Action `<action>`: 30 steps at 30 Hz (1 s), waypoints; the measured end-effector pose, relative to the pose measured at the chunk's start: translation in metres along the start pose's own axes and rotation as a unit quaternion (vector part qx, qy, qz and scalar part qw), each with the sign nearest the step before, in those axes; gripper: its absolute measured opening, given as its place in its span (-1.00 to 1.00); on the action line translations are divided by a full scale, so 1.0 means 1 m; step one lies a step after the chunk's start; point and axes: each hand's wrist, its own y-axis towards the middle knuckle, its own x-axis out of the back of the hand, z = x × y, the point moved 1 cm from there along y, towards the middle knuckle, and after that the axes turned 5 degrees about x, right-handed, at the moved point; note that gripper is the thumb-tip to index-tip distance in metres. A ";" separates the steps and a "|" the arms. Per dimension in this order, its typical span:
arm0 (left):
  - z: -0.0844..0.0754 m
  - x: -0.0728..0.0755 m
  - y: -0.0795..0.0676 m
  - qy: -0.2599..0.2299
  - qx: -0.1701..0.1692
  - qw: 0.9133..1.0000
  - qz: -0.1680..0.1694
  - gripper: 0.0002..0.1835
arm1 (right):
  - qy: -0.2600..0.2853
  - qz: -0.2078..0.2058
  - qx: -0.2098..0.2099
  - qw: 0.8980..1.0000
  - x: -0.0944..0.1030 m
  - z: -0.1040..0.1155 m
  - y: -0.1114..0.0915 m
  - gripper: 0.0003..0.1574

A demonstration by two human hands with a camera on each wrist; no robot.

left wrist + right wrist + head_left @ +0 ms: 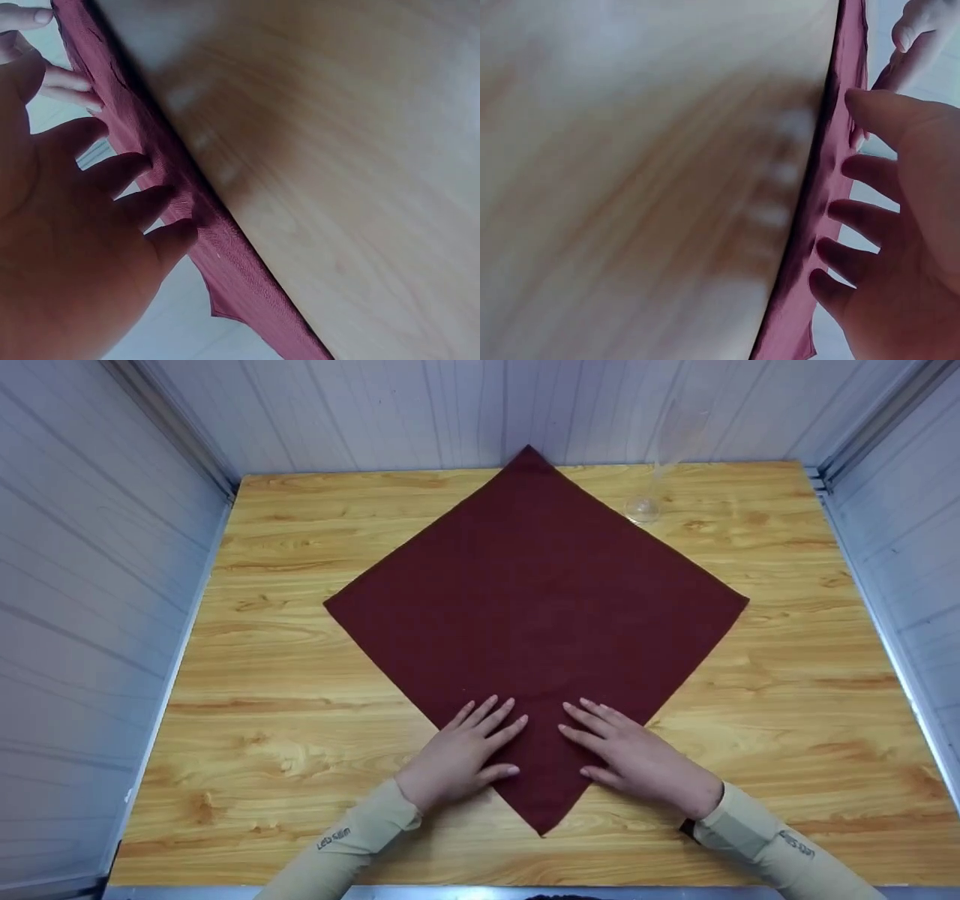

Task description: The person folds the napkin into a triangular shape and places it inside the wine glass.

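A dark red square cloth lies spread flat on the wooden table, one corner towards the person and the opposite corner at the back edge. On its lower left side rests my left hand, fingers straight and spread. My right hand lies on the lower right side in the same way, fingertips pointing inward. The near corner of the cloth shows between the two wrists. In the left wrist view the fingertips touch the cloth; the right wrist view shows the fingertips at the cloth too.
A clear stemmed glass stands at the back right, its foot close to the cloth's upper right edge. Pale panels wall in the wooden table at the left, back and right.
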 end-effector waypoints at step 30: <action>-0.001 0.012 0.004 -0.010 -0.001 1.000 0.027 -0.17 | -0.021 -0.065 0.040 0.997 0.007 0.002 0.013 -0.82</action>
